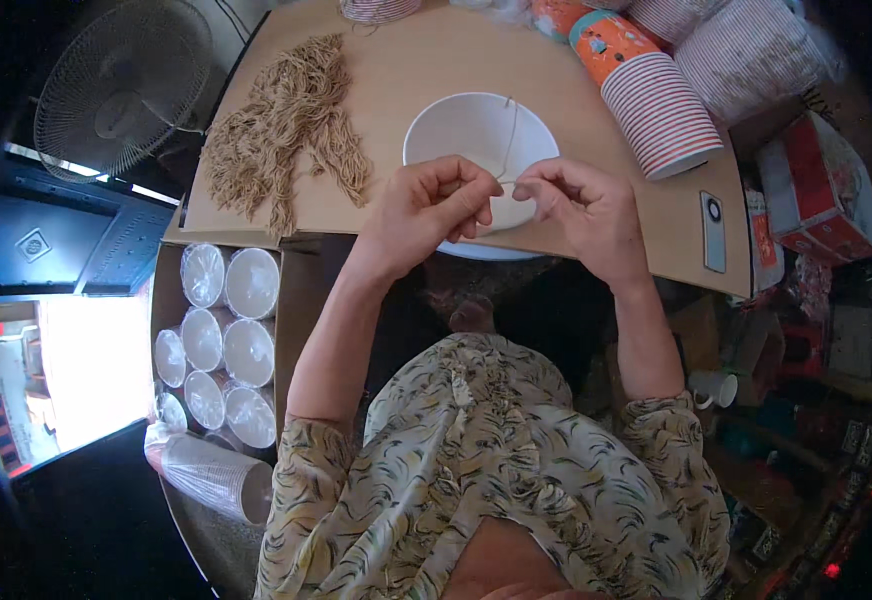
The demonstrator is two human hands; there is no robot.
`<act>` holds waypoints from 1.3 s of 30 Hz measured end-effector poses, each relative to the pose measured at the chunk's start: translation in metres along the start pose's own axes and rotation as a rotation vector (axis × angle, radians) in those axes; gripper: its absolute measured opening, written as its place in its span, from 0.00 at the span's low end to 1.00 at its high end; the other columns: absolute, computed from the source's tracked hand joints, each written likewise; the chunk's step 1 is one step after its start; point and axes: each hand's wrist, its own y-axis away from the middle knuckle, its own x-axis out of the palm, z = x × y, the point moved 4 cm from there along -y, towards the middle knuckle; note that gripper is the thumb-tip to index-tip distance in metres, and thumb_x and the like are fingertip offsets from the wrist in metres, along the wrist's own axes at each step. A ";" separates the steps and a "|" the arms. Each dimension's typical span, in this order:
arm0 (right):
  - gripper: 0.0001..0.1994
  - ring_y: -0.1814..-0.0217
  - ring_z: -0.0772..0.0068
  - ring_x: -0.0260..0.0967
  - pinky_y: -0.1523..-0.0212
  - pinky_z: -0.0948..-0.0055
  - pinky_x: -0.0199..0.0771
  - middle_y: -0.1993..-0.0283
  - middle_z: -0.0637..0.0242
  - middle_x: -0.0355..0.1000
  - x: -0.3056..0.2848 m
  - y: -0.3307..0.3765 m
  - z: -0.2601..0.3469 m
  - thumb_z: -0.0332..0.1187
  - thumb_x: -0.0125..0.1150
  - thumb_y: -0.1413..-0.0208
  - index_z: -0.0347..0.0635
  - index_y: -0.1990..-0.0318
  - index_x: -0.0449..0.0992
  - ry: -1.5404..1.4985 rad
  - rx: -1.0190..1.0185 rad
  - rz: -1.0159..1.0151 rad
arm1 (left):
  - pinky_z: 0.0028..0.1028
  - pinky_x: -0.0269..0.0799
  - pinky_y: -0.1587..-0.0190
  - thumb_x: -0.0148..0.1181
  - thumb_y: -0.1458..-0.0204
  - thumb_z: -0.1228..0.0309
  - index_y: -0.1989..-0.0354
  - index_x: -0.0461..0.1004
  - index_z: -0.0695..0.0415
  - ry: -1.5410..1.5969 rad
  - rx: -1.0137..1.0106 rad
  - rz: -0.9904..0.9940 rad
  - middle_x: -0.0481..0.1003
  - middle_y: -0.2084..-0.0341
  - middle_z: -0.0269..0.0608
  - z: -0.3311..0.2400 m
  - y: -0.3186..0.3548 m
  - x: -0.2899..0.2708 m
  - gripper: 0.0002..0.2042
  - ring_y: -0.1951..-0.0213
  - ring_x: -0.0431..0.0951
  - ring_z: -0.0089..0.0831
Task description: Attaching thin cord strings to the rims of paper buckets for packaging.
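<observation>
A white paper tub [448, 125] with a wide round mouth is at the table's front edge, its lower part behind my hands. From its far rim a thin beige cord [512, 125] hangs down across the inside. My left hand [426, 205] and my right hand [591, 215] meet over the tub's near side. Both pinch the cord between thumb and fingertips, with a short bit stretched between them. At the left of the table lies a loose heap of beige cords [281, 120], apart from my hands.
Nested striped paper tubs [661, 115] lie on the table's right side. A carton at the lower left holds several wrapped stacks of tubs [249, 350]. A fan [121, 95] stands at the far left. A phone-like device [713, 232] lies by the table's right edge.
</observation>
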 end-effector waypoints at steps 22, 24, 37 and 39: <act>0.05 0.66 0.85 0.67 0.64 0.81 0.72 0.56 0.67 0.77 -0.009 -0.013 0.042 0.27 0.59 0.37 0.36 0.58 0.76 -0.087 -0.351 -0.062 | 0.19 0.74 0.62 0.52 0.34 0.64 0.55 0.74 0.60 0.153 0.079 0.113 0.80 0.60 0.40 -0.022 -0.010 0.012 0.11 0.63 0.79 0.19; 0.05 0.67 0.85 0.67 0.64 0.81 0.72 0.56 0.67 0.77 -0.006 -0.015 0.043 0.28 0.59 0.36 0.36 0.58 0.75 -0.094 -0.335 -0.053 | 0.19 0.76 0.66 0.52 0.33 0.65 0.54 0.74 0.62 0.213 0.080 0.098 0.80 0.65 0.39 -0.016 -0.010 0.009 0.12 0.70 0.79 0.20; 0.06 0.72 0.86 0.67 0.73 0.82 0.69 0.64 0.70 0.73 0.006 -0.033 0.022 0.31 0.52 0.32 0.37 0.58 0.72 -0.081 -0.164 0.167 | 0.16 0.60 0.77 0.50 0.32 0.61 0.51 0.77 0.57 0.040 0.139 0.041 0.70 0.82 0.27 -0.015 -0.005 0.001 0.14 0.81 0.66 0.13; 0.05 0.73 0.86 0.66 0.74 0.83 0.69 0.66 0.70 0.72 0.007 -0.036 0.012 0.30 0.52 0.32 0.37 0.58 0.71 -0.112 -0.141 0.162 | 0.15 0.54 0.79 0.49 0.32 0.59 0.47 0.77 0.54 0.034 0.124 -0.007 0.66 0.83 0.23 -0.011 -0.005 0.001 0.15 0.82 0.61 0.11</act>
